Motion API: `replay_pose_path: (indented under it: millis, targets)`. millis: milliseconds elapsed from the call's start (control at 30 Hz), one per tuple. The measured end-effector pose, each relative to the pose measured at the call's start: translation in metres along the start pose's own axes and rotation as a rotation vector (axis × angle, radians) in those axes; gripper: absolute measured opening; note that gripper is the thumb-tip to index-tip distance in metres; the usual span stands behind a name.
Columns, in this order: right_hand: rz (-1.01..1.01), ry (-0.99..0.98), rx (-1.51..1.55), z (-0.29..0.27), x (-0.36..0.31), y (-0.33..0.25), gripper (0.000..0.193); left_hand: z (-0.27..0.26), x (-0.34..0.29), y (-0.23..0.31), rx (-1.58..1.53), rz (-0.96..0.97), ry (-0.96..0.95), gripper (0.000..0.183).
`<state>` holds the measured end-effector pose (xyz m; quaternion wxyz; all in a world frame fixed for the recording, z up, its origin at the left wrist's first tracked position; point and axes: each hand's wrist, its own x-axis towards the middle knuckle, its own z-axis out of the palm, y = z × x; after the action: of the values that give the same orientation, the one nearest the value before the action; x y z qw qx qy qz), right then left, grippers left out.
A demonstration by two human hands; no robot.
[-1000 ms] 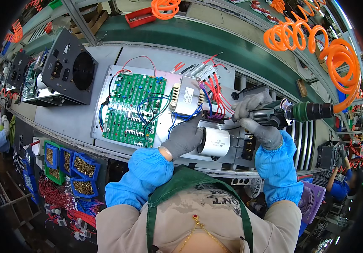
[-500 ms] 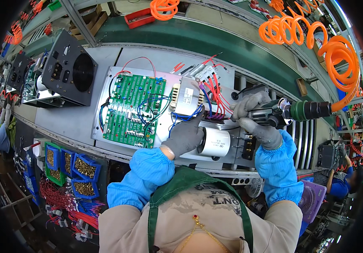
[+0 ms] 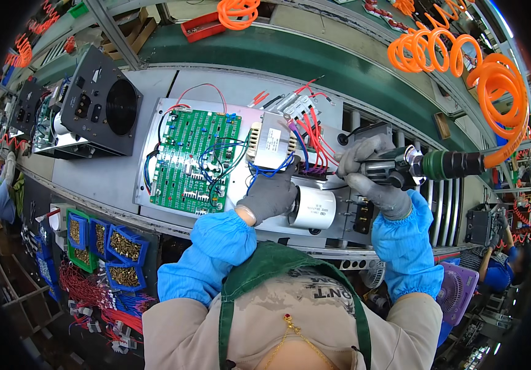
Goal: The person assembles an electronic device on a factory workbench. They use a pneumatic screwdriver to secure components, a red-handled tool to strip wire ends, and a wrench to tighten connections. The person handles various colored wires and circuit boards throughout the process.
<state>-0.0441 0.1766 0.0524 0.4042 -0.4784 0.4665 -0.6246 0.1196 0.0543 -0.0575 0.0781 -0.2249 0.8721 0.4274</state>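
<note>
My right hand (image 3: pixel 370 176), in a grey glove, wraps round the grey-green body of an air screwdriver (image 3: pixel 392 168). The tool lies nearly level, its tip end toward the red wires (image 3: pixel 314 139). My left hand (image 3: pixel 270 196), gloved too, has its fingers bent together beside the transformer (image 3: pixel 273 143), at the blue wires and a terminal row; whatever the fingertips grip is hidden. Right next to that hand lies a white cylindrical capacitor (image 3: pixel 316 208). A green circuit board (image 3: pixel 197 160) is mounted on the same metal plate (image 3: pixel 250 117), left of the transformer.
An orange coiled hose (image 3: pixel 504 98) runs to the tool from the upper right. Dark metal housings (image 3: pixel 102 102) stand at the left of the bench. Blue bins of brass parts (image 3: pixel 123 245) and red wire bundles are at lower left. Other people work at both edges.
My right hand and the screwdriver have shifted very slightly left, and the hose coils have swung a little to the right. My left hand stays at the blue wires.
</note>
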Motion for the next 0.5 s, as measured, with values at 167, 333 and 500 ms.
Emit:
replay_pose_path:
  millis: [167,333,500]
  targets:
    - [0.064,0.230,-0.094,0.009,-0.004,-0.008,0.035,0.003,-0.002,0.004,-0.005,-0.023,0.017,0.066]
    - [-0.020,0.071,0.007,-0.009,-0.004,0.006,0.044,0.001,-0.002,0.008,0.017,-0.039,0.044,0.063]
    - [0.171,0.290,-0.101,0.007,-0.004,-0.004,0.039,-0.004,-0.018,0.009,-0.079,-0.078,0.033,0.058]
